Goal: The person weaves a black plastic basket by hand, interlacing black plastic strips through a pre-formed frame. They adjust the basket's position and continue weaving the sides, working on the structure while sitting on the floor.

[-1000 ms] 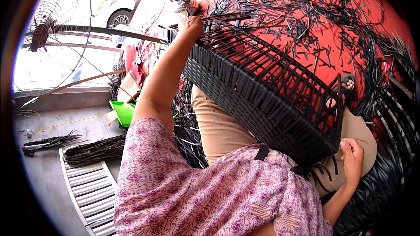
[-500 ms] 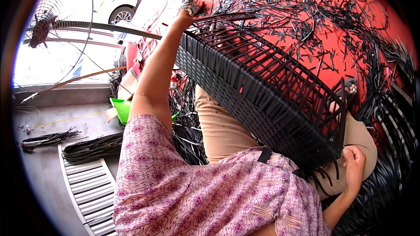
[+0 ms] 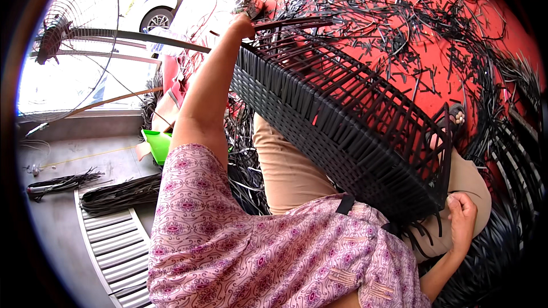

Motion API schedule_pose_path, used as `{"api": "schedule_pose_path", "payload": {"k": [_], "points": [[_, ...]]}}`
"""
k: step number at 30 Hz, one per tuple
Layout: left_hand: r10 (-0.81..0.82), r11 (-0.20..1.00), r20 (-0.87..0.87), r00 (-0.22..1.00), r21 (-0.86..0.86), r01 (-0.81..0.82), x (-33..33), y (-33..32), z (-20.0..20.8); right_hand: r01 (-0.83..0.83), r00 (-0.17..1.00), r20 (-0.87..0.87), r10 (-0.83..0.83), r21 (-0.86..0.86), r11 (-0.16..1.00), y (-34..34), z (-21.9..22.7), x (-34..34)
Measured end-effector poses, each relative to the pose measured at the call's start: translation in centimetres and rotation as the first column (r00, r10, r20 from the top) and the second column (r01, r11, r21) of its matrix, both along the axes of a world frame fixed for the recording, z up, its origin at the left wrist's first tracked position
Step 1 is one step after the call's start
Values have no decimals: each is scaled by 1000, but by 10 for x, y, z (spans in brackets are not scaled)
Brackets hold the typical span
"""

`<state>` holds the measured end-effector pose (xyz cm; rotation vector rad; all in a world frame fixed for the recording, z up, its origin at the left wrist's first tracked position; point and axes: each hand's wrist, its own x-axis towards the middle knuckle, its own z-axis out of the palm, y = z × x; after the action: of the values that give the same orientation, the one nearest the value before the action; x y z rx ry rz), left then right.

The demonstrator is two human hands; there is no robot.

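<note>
A black woven basket-like piece (image 3: 319, 117) of flat strips on a dark rod frame lies slanted across my lap, its open rod side facing right. My left hand (image 3: 242, 25) reaches to its far end, its fingers turned away from view and washed out by glare. Just beyond that hand is a small patterned, rounded object (image 3: 249, 4) with a dark loop beside it. By the near right corner, my right hand (image 3: 463, 212) rests at my thigh with fingers curled in; what they hold, if anything, is hidden. Loose strip ends (image 3: 421, 234) hang below this corner.
Black strip scraps litter the red floor covering (image 3: 434, 74). Thick strip bundles (image 3: 516, 162) lie at the right. On the left are a fan (image 3: 80, 34), a green dustpan-like piece (image 3: 157, 145), a dark strip bundle (image 3: 121, 193) and a slatted rack (image 3: 117, 245).
My left hand has shifted slightly down and right at the far end of the basket-like piece. The right hand has stayed nearly still.
</note>
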<state>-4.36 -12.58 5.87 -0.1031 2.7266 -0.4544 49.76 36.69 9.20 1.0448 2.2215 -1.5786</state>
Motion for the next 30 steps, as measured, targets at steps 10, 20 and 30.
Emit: {"api": "schedule_pose_path", "payload": {"k": [10, 20, 30], "points": [[-98, 900, 91, 991, 434, 49, -24, -47, 13, 4, 1000, -11, -4, 29, 1000, -2, 2, -8], [-163, 980, -130, 978, 90, 175, -26, -56, 2, 6, 999, 44, -7, 22, 1000, 10, 2, 5], [-249, 966, -81, 965, 45, 253, -15, -52, 11, -7, 1000, 20, 6, 19, 1000, 8, 0, 5]]}}
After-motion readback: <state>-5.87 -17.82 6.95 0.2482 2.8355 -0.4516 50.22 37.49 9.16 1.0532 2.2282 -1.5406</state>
